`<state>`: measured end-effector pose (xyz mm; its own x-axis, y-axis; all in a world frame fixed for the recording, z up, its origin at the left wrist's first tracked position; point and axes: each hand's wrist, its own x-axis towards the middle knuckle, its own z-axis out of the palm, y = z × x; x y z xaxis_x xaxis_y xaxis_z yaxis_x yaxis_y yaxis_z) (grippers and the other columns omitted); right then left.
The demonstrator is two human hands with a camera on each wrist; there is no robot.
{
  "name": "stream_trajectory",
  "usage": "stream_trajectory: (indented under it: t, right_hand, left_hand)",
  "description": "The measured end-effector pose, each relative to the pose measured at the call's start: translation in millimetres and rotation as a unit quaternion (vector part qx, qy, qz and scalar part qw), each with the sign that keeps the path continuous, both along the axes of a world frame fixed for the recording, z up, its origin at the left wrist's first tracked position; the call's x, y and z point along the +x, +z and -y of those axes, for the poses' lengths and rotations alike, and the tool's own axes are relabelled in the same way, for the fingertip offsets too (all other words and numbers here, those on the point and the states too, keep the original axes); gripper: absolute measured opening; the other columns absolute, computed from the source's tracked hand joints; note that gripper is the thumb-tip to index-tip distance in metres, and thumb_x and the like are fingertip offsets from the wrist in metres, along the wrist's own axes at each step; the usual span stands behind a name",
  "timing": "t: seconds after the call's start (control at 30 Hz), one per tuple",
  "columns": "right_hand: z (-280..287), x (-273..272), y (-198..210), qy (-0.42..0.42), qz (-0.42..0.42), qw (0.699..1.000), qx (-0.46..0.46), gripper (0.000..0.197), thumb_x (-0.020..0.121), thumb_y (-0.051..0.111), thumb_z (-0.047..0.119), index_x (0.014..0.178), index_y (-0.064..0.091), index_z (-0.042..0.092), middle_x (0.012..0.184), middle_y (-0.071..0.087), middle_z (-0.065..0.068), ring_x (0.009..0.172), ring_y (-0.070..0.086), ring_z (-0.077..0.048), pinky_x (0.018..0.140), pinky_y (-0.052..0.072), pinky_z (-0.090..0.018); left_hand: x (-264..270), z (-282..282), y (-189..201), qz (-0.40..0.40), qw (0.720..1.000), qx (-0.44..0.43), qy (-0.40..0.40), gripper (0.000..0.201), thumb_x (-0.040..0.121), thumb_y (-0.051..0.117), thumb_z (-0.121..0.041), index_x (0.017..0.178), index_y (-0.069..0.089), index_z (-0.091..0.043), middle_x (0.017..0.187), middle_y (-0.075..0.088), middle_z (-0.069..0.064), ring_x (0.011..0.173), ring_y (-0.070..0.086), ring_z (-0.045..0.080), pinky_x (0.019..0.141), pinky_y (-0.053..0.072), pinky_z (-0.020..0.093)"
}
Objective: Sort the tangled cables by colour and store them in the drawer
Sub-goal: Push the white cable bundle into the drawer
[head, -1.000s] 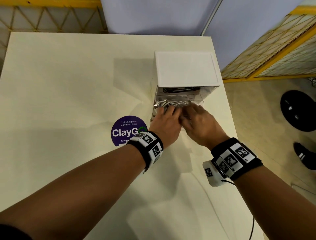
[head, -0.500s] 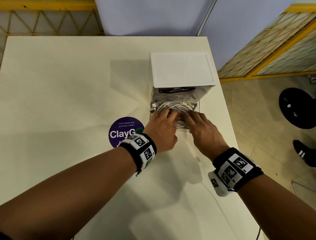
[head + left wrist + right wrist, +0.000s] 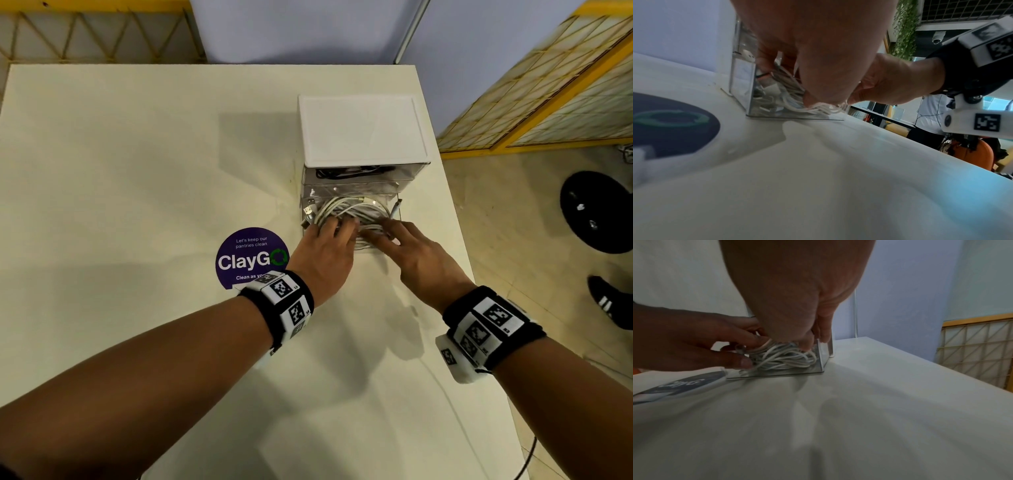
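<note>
On the table [image 3: 137,154], near its right edge, stood a small box of drawers [image 3: 363,130] with a white top. Its bottom drawer [image 3: 398,205] was pulled out, and a bundle of white cables [image 3: 349,209] lay inside it. Both hands were down on that bundle. The left hand [image 3: 322,257] had its fingers curled over the near side of the cables, and its thumb pressed them from below in the left wrist view. The right hand [image 3: 421,260] also had its fingers bent onto the cables, just beside the left hand, and one finger sat by the drawer's clear side wall. The fingertips were hidden among the loops, so how tightly they held was hard to see. Some black cables [image 3: 349,171] showed through the clear front of the upper drawer, but only a thin strip of them. A round purple sticker [image 3: 246,257] on the table was partly covered by the left wrist band. Compared with a second ago, both hands had slid back a little, and more of the white bundle showed behind the fingers.
</note>
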<state>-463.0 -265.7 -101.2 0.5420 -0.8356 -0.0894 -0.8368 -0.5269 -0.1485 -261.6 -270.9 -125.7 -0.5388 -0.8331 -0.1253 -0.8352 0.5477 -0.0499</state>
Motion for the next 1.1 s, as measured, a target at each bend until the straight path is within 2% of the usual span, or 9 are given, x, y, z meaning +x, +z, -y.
stream_trajectory:
  t: [0.17,0.3,0.4,0.57,0.67,0.77,0.9,1.03,1.1]
  right_hand:
    - [12,-6,-4,-0.012,0.023,0.999,-0.024,0.071,0.070,0.055,-0.022,0.133,0.058,0.011,0.128,0.060,-0.015,0.109,0.059,-0.036,0.063,0.059,-0.043]
    - [16,-2,-3,-0.027,0.053,0.998,-0.002,0.064,0.078,0.044,-0.009,0.137,0.055,0.012,0.138,0.057,-0.014,0.116,0.058,-0.036,0.073,0.059,-0.046]
    - [19,-2,-1,-0.029,0.052,0.998,-0.017,0.073,0.072,0.047,-0.015,0.138,0.055,0.013,0.142,0.055,-0.013,0.119,0.057,-0.035,0.083,0.054,-0.042]
    - [29,3,-6,-0.043,0.085,0.994,-0.047,0.075,0.060,0.048,-0.024,0.125,0.064,0.008,0.119,0.068,-0.012,0.097,0.059,-0.037,0.077,0.053,-0.044]
    - [29,8,-8,-0.109,0.165,0.980,-0.034,0.064,0.067,0.045,-0.021,0.121,0.063,0.007,0.101,0.068,-0.014,0.090,0.061,-0.036,0.071,0.053,-0.040]
    - [27,14,-7,-0.234,0.272,0.933,-0.008,0.044,0.081,0.048,-0.012,0.117,0.062,0.009,0.103,0.069,-0.006,0.089,0.064,-0.023,0.078,0.051,-0.029]
    - [45,16,-3,-0.466,0.349,0.813,-0.018,0.014,0.091,0.059,0.015,0.099,0.069,0.009,0.085,0.066,0.004,0.084,0.064,-0.017,0.076,0.050,-0.028]
    - [69,16,-8,-0.553,0.339,0.756,0.089,0.039,0.082,0.073,0.031,0.050,0.056,0.014,0.042,0.043,0.008,0.054,0.044,-0.022,0.059,0.038,-0.030]
    - [76,21,-10,-0.567,0.343,0.744,0.082,0.038,0.076,0.073,0.024,0.046,0.053,0.012,0.040,0.040,0.004,0.050,0.038,-0.024,0.056,0.037,-0.033]
  left_hand:
    - [-3,4,4,0.011,1.000,0.010,0.009,0.061,0.098,0.031,-0.022,0.155,0.026,-0.002,0.143,0.044,0.009,0.120,0.049,0.028,0.095,0.046,0.041]
    - [-1,14,3,-0.010,0.999,0.012,0.031,0.060,0.101,0.030,-0.027,0.155,0.026,-0.002,0.142,0.045,0.009,0.123,0.047,0.028,0.096,0.044,0.042]
    - [-2,19,1,-0.033,0.999,0.019,0.036,0.061,0.106,0.032,-0.039,0.155,0.025,-0.003,0.144,0.041,0.008,0.128,0.042,0.028,0.100,0.040,0.044]
    - [-1,22,2,-0.033,0.999,-0.032,0.029,0.054,0.095,0.040,-0.026,0.146,0.046,-0.009,0.131,0.053,0.005,0.115,0.052,0.027,0.091,0.045,0.043]
    - [-4,20,-3,-0.059,0.996,-0.070,-0.008,0.059,0.089,0.030,-0.022,0.143,0.051,-0.013,0.127,0.058,0.006,0.107,0.056,0.027,0.086,0.048,0.044]
    - [-4,20,-9,-0.052,0.995,-0.078,-0.026,0.054,0.093,0.045,-0.027,0.146,0.048,-0.015,0.134,0.058,0.003,0.110,0.057,0.025,0.090,0.045,0.044]
    - [-5,19,-11,-0.030,0.997,-0.065,-0.023,0.058,0.096,0.051,-0.032,0.150,0.042,-0.013,0.141,0.053,0.003,0.115,0.054,0.025,0.095,0.043,0.046]
    - [-7,15,-12,-0.030,0.997,-0.065,-0.014,0.060,0.098,0.048,-0.037,0.151,0.038,-0.011,0.146,0.048,0.005,0.120,0.051,0.027,0.096,0.039,0.047]
    - [-7,13,-12,-0.027,0.997,-0.065,-0.012,0.061,0.100,0.045,-0.039,0.152,0.035,-0.011,0.148,0.045,0.006,0.122,0.049,0.027,0.097,0.038,0.046]
